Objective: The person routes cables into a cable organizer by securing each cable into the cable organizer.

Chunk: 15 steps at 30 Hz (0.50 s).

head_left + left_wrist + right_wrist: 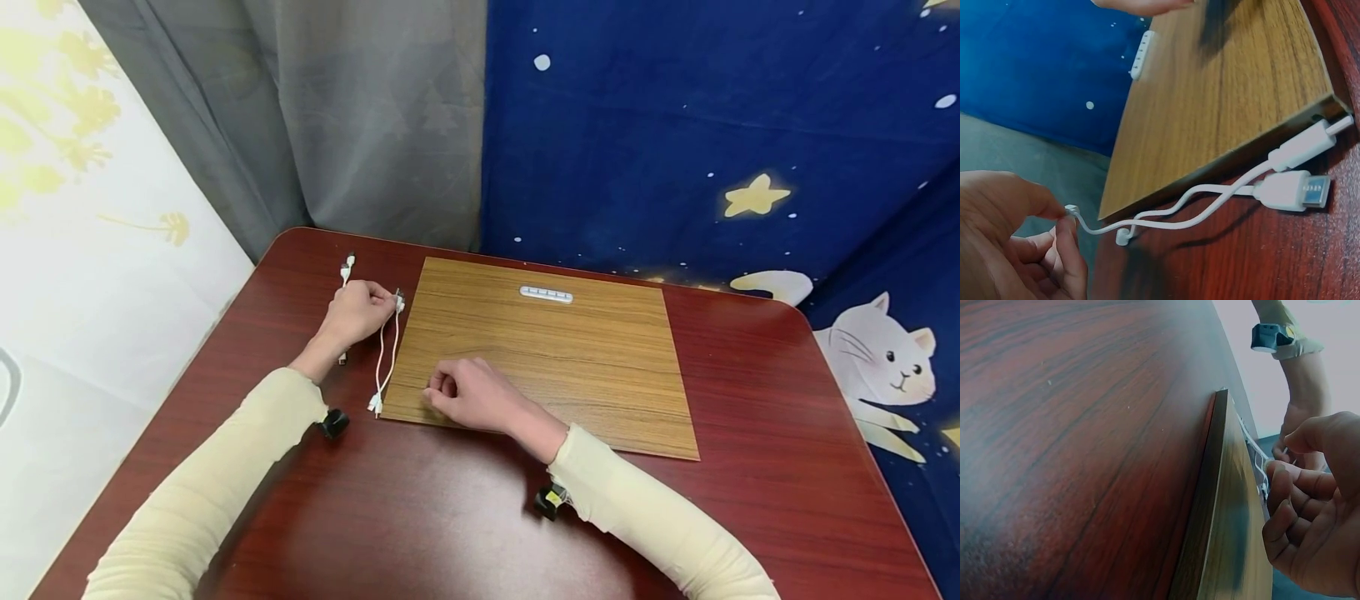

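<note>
My left hand [354, 313] is beyond the left edge of a wood-grain board [585, 358]. Between thumb and fingertips it pinches one end of a thin white charging cable [378, 362]. In the left wrist view, two white plugs [1300, 147] of the cable lie by the board's corner, one with a bare metal tip. Another small white end [1124, 237] sits near the pinched one. Over the board's front left part is my right hand [480, 395], its fingers loosely curled with nothing between them. A white slotted cable holder [546, 294] sits near the board's back edge.
Another white cable [346, 272] lies left of my left hand, partly covered by it; a dark-tipped plug [342, 359] shows below that wrist. The board rests on a reddish-brown table [420, 500]. Grey and blue curtains [637, 142] hang behind the table.
</note>
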Tool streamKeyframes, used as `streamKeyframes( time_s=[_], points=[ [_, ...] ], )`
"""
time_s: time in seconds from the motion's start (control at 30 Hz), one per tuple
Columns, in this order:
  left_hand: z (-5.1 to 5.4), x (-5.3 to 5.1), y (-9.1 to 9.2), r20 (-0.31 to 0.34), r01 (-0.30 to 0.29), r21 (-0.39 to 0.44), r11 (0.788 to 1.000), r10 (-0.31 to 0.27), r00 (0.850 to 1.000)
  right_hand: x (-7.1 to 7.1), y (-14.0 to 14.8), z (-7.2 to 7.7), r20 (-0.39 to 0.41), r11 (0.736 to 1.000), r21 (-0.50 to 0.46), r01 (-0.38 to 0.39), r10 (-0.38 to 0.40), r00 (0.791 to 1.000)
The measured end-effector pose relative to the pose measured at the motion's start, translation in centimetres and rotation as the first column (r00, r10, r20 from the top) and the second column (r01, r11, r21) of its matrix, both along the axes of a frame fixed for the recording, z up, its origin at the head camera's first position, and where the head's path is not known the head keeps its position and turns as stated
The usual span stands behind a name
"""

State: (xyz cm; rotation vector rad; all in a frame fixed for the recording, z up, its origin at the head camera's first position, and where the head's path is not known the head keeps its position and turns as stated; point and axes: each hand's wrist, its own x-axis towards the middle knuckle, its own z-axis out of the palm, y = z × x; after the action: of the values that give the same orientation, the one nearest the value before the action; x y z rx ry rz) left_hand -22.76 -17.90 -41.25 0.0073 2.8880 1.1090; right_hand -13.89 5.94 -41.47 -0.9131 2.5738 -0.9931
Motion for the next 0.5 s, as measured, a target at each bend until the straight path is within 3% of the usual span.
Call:
streamKeyframes(
  time_s=[0.17, 0.5],
  points=[
    [0.9, 0.5, -0.1, -0.027, 0.009, 0.025, 1.0, -0.008, 1.0, -0.1, 0.3, -0.2, 0.021, 0.999, -0.032, 0.012, -0.011, 1.0],
    [3.4, 1.1, 0.4, -0.182, 0.031, 0.05, 0.998, -0.022, 0.983, -0.5, 0.5, -0.1, 0.015, 0.997, -0.074, 0.009, -0.008, 1.0]
  ],
)
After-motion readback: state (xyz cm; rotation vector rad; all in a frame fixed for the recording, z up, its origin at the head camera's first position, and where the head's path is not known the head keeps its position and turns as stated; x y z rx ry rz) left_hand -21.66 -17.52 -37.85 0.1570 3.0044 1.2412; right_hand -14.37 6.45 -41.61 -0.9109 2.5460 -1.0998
